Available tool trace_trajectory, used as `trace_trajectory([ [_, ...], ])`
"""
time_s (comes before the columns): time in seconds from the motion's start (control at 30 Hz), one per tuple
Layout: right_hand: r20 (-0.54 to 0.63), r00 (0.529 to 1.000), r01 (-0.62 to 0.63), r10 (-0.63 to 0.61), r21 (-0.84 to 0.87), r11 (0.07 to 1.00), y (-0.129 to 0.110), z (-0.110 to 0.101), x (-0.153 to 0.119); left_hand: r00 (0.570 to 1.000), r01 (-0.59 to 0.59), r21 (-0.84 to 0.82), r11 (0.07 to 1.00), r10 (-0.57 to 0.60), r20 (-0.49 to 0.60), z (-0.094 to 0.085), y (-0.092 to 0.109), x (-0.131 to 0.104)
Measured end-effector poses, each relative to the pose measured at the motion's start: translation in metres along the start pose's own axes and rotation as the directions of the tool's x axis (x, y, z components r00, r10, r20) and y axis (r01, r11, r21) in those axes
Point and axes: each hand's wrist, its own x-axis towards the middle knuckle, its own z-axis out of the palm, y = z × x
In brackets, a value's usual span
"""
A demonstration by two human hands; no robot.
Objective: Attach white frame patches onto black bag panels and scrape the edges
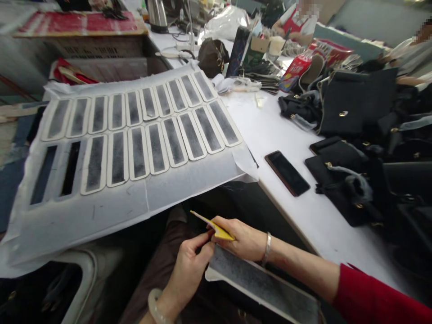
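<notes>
A long dark panel with a pale rim is shown aslant above the lap, its lower end reaching toward the bottom right of the view. In the closed grip of the right hand, a thin yellow piece is held, its tip directed up and leftward. The left hand is placed at the panel's upper end, with thumb and finger drawn together just beside the yellow piece; whether the panel's edge is pinched in this grip cannot be told, since the contact is hidden. A bracelet is worn on the right wrist and a pale bangle on the left. Ahead and to the left, a white sheet is spread, on which rimmed panels are arranged in two rows; two plain dark strips are seen at the left end of the nearer row. Beside the sheet, a white desk is occupied by a phone, laid screen upward near the edge, and by black bags heaped farther right. Beyond these, a red packet, a brown bag and a metal kettle are seen; in the background, a person in red and white is partly shown.
</notes>
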Motion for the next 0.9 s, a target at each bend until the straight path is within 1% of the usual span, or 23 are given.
trace_trajectory([
  [0.03,-0.008,1.000,-0.009,0.009,0.075,0.997,0.001,0.000,-0.002,1.000,0.017,-0.037,0.999,-0.017,0.023,-0.002,0.000,-0.001],
  [0.1,-0.025,1.000,-0.005,0.010,0.210,0.978,0.001,0.001,-0.004,0.999,0.038,-0.109,0.993,-0.035,0.035,-0.006,-0.002,-0.002],
  [0.13,-0.039,0.999,0.006,0.004,0.252,0.968,0.001,0.001,-0.006,0.999,0.040,-0.138,0.990,-0.036,0.033,-0.007,-0.003,-0.003],
  [0.2,-0.068,0.998,0.026,-0.007,0.280,0.960,0.000,0.002,-0.008,0.999,0.034,-0.166,0.985,-0.030,0.031,-0.007,-0.005,-0.004],
  [0.3,-0.067,0.998,0.024,-0.007,0.261,0.965,-0.001,0.003,-0.008,0.999,0.034,-0.142,0.989,-0.030,0.035,-0.005,-0.009,-0.003],
  [0.5,-0.006,0.999,0.043,-0.042,0.102,0.994,0.003,-0.004,-0.003,0.999,0.011,-0.003,1.000,-0.011,-0.053,-0.002,-0.011,0.003],
  [0.57,0.011,0.999,0.030,-0.031,0.068,0.997,0.002,-0.005,-0.002,0.999,0.015,-0.012,1.000,-0.016,-0.048,-0.002,-0.010,0.004],
  [0.63,-0.012,1.000,-0.006,0.007,0.011,1.000,-0.001,-0.006,-0.004,0.999,0.039,-0.105,0.994,-0.038,0.012,-0.002,-0.013,0.002],
  [0.7,-0.104,0.993,-0.068,0.059,-0.085,0.994,-0.008,-0.007,-0.011,0.997,0.061,-0.253,0.965,-0.047,0.064,0.001,-0.019,-0.002],
  [0.77,-0.256,0.962,-0.138,0.097,-0.147,0.980,-0.017,-0.009,-0.025,0.998,0.069,-0.422,0.904,-0.060,0.035,0.004,-0.028,-0.010],
  [0.8,-0.335,0.937,-0.153,0.101,-0.132,0.979,-0.023,-0.010,-0.035,0.995,0.088,-0.488,0.868,-0.102,-0.001,0.005,-0.034,-0.015],
  [0.83,-0.406,0.908,-0.149,0.103,-0.084,0.985,-0.029,-0.011,-0.048,0.984,0.126,-0.539,0.833,-0.173,-0.037,0.006,-0.041,-0.020],
  [0.87,-0.466,0.878,-0.127,0.112,-0.002,0.992,-0.036,-0.010,-0.062,0.963,0.185,-0.578,0.795,-0.265,-0.056,0.007,-0.047,-0.024],
  [0.9,-0.515,0.847,-0.089,0.133,0.108,0.990,-0.042,-0.008,-0.077,0.930,0.262,-0.607,0.750,-0.365,-0.049,0.006,-0.053,-0.027],
])
